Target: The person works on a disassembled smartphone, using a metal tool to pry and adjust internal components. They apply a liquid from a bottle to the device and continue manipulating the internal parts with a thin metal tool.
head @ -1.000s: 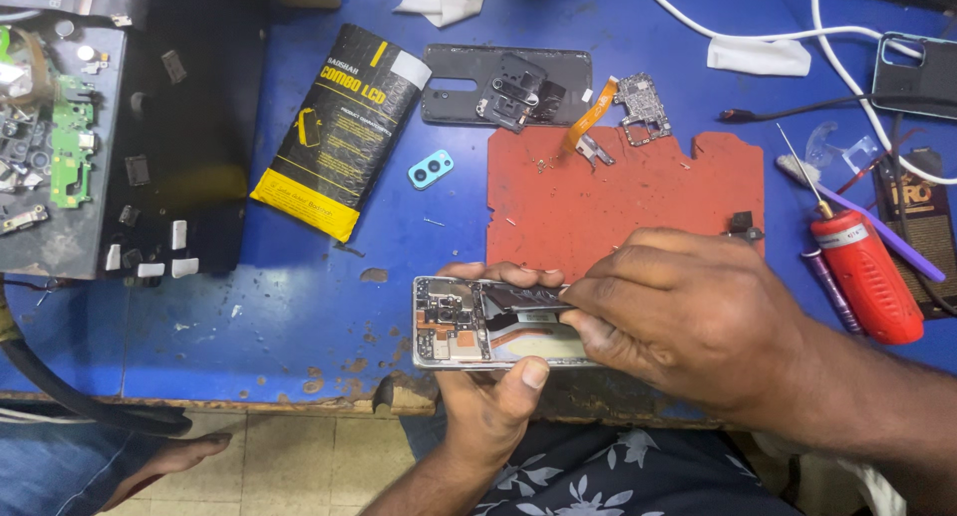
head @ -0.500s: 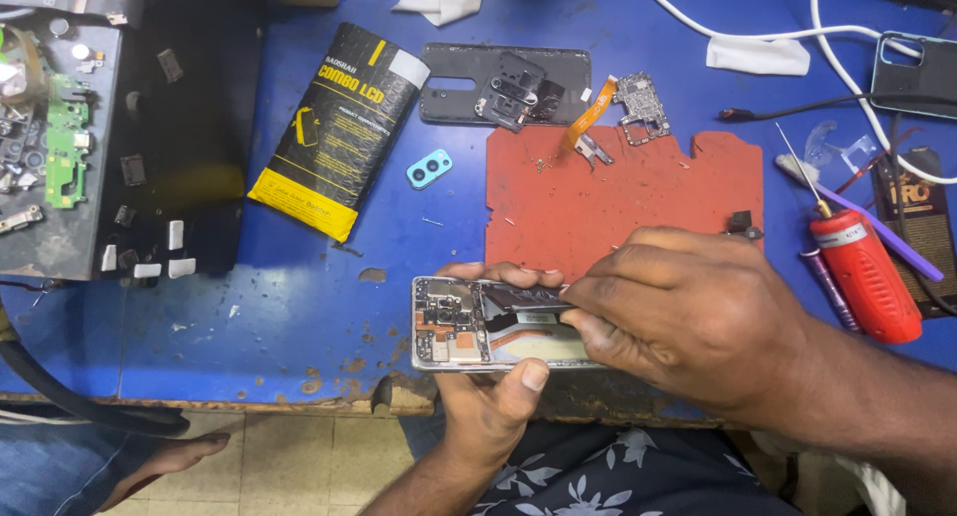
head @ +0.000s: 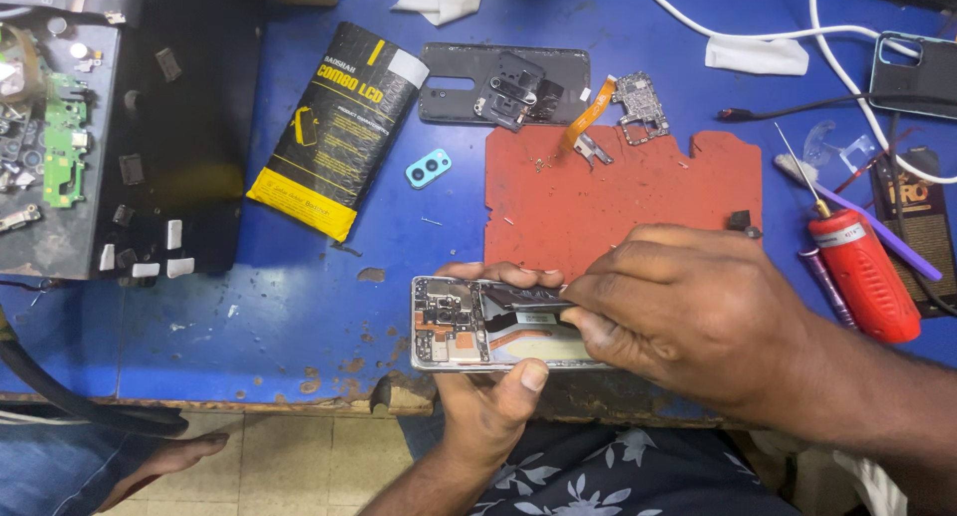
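Observation:
An opened phone [head: 469,327] with its back off lies level at the near edge of the blue table [head: 299,307], its camera modules and copper strip exposed. My left hand [head: 488,396] grips it from below, thumb on the near edge and fingers on the far side. My right hand [head: 688,317] covers the phone's right half, and its fingertips pinch a dark flat part [head: 523,299] inside the frame. Whether that part is free of the phone is unclear.
A red mat [head: 618,197] lies behind the phone with a circuit board [head: 640,105] and an orange flex cable [head: 588,112]. There are also a dark back cover [head: 498,82], a black-and-yellow pouch [head: 334,127], a blue camera ring [head: 428,167], a red-handled screwdriver [head: 862,272] and a parts tray [head: 60,147].

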{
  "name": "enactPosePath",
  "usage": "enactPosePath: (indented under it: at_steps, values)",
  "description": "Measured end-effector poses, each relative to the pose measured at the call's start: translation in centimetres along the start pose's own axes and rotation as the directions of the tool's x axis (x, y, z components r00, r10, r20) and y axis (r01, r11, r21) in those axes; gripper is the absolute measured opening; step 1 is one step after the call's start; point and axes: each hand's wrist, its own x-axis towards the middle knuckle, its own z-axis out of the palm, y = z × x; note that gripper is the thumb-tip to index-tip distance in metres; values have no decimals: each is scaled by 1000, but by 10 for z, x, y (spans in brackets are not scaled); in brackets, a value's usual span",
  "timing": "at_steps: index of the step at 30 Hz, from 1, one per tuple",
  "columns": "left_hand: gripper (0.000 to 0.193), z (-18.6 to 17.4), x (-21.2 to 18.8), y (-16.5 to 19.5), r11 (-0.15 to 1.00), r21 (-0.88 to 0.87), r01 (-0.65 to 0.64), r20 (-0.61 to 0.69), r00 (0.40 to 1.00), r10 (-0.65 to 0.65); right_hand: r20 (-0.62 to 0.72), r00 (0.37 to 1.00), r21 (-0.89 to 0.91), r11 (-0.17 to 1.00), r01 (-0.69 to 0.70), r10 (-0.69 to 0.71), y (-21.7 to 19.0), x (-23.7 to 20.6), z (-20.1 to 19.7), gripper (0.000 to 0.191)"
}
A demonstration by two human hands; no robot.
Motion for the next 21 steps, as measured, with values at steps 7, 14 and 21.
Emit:
enactPosePath:
  at_steps: [7, 14, 21]
  values:
    - [78, -1, 0, 0, 1000, 22, 0, 0, 1000, 0, 12, 1000, -17, 1000, -3, 3, 2, -1, 0, 16]
    - [82, 2, -2, 1, 999, 34, -13, -34, 999, 14, 16, 1000, -22, 1000, 0, 0, -2, -1, 3, 18]
    - [87, 4, 1, -1, 999, -38, -38, -87, 996, 35, 58, 997, -57, 997, -50, 53, -7, -6, 7, 29]
